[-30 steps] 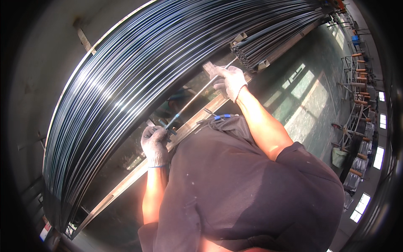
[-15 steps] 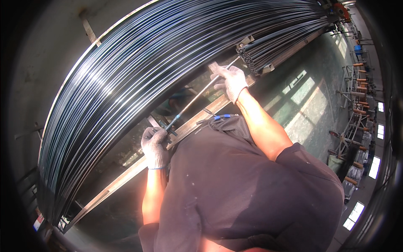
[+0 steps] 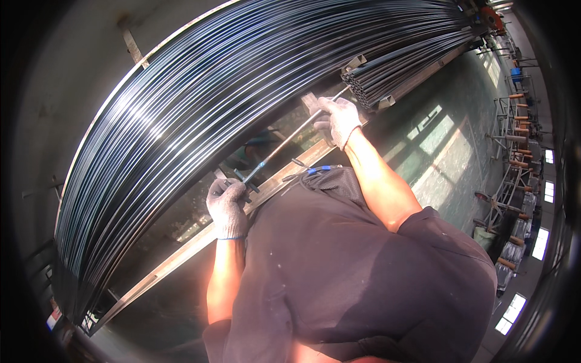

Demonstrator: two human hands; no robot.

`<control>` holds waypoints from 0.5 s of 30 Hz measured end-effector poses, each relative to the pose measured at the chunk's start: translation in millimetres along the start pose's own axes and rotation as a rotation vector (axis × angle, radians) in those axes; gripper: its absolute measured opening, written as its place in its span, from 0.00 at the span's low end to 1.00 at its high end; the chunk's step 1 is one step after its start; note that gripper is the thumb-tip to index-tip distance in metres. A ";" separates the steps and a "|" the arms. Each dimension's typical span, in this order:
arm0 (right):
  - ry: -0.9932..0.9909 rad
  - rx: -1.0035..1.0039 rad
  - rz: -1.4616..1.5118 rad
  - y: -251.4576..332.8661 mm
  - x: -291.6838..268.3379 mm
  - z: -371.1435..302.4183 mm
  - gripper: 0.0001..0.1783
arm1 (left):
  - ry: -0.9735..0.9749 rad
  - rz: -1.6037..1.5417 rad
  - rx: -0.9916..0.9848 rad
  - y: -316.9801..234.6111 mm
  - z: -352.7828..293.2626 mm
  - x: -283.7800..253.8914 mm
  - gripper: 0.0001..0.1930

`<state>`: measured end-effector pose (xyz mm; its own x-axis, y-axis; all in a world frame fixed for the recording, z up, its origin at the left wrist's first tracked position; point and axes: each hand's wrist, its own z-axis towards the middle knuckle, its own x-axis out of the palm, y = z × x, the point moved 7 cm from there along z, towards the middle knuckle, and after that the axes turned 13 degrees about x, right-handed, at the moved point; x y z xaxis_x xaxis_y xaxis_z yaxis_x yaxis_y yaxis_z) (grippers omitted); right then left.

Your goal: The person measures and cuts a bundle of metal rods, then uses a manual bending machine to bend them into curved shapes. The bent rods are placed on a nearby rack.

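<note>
A thin metal rod [image 3: 284, 143] runs slantwise between my gloved hands. My left hand [image 3: 228, 209] is closed round its near end, where a dark cross-shaped handle [image 3: 250, 182] sticks out past the fingers. Blue marking shows on the rod just beyond that handle. Farther along, my right hand [image 3: 341, 121] pinches the rod between thumb and fingers. Its far end reaches to the open ends of a bundle of dark tubes [image 3: 366, 88]; whether it enters one of them I cannot tell.
Many long, shiny dark tubes [image 3: 163, 124] lie side by side across the rack, left of and beyond my hands. A metal rail [image 3: 175, 255] runs along the rack's near side. Small brackets [image 3: 386, 101] flank the bundle. Frames with orange-brown rollers [image 3: 518, 136] stand far right.
Both hands and the rod have shifted slightly to the right and away from me, toward the tube bundle. The grip of each hand looks much the same.
</note>
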<state>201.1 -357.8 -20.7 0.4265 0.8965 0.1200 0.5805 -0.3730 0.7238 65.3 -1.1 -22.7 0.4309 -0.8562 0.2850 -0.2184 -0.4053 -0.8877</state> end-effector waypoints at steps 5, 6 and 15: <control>0.043 -0.020 -0.063 5.4 10.0 -12.5 0.11 | 0.001 -0.044 0.025 0.7 -6.6 -7.9 0.11; 0.047 -0.021 -0.043 5.9 9.4 -11.7 0.11 | 0.017 -0.043 0.042 -2.1 -5.3 -7.8 0.11; -0.006 -0.036 0.017 9.3 4.0 -11.4 0.11 | 0.025 -0.092 0.098 -13.8 11.2 -3.0 0.12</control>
<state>200.3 -355.0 -5.8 0.4402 0.8887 0.1284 0.5479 -0.3791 0.7457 76.8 10.6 -15.4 0.4232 -0.8250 0.3745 -0.0915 -0.4501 -0.8883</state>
